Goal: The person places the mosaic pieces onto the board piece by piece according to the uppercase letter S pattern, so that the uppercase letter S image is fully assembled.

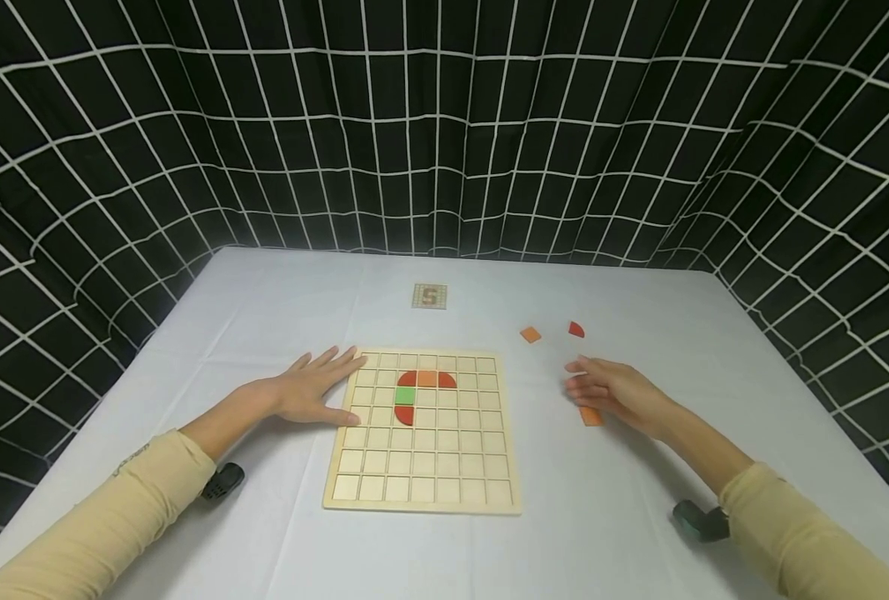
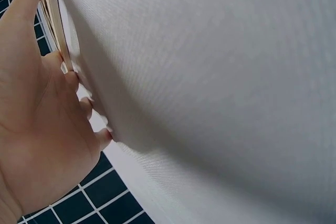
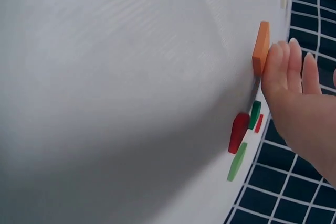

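A pale wooden grid board [image 1: 459, 475] lies on the white-covered table. Set in its upper cells are two red quarter-round tiles [image 1: 408, 379] with an orange square tile [image 1: 427, 379] between them, then a green square tile [image 1: 405, 396] and another red quarter-round tile [image 1: 404, 415] below. My left hand [image 1: 305, 392] rests with fingers spread along the board's left side, fingertip and thumb at its edge. To the right of the board, my right hand [image 1: 616, 392] hovers low over the table, fingers loosely bent, beside a loose orange tile [image 1: 591, 417] that it partly covers.
Beyond the right hand lie an orange tile [image 1: 530, 334] and a red quarter-round tile [image 1: 576, 329]. Red [image 3: 239, 132] and green tiles [image 3: 237, 162] show in the right wrist view. A small patterned card [image 1: 429, 297] lies behind the board. Black gridded curtains [image 1: 429, 125] enclose the table.
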Available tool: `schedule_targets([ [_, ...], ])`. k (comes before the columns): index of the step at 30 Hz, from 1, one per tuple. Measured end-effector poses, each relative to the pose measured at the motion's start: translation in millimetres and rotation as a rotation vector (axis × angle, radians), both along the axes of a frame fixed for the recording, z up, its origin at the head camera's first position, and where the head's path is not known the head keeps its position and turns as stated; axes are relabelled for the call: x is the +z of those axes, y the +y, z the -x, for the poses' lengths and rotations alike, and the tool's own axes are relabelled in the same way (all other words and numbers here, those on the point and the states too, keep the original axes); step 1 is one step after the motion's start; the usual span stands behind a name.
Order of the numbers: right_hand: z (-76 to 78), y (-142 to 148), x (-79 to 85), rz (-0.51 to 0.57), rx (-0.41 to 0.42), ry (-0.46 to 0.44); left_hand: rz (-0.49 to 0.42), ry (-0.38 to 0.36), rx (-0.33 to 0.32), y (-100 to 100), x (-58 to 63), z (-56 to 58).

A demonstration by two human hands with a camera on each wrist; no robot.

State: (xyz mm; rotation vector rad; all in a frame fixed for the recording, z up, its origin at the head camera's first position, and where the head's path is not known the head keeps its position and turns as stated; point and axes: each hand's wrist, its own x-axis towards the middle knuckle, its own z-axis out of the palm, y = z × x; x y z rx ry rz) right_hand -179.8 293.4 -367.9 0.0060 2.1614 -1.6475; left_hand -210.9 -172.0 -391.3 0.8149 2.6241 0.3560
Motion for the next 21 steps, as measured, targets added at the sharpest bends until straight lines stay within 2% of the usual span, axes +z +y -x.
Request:
schedule_targets([
  [13,-12.2,18,-0.9,-0.171,0.027,0.067,0.010,0.002,-0.005,1,0.6,1.2],
  [19,-19.3,25,-3.0,-0.363,0.075,0.190,0.007,0.000,0.000,1,0.4,0.9],
  [21,-21.0,27,-4.8,-0.394,0.091,0.233,0.005,0.000,0.001,1,-0.2,0.7],
])
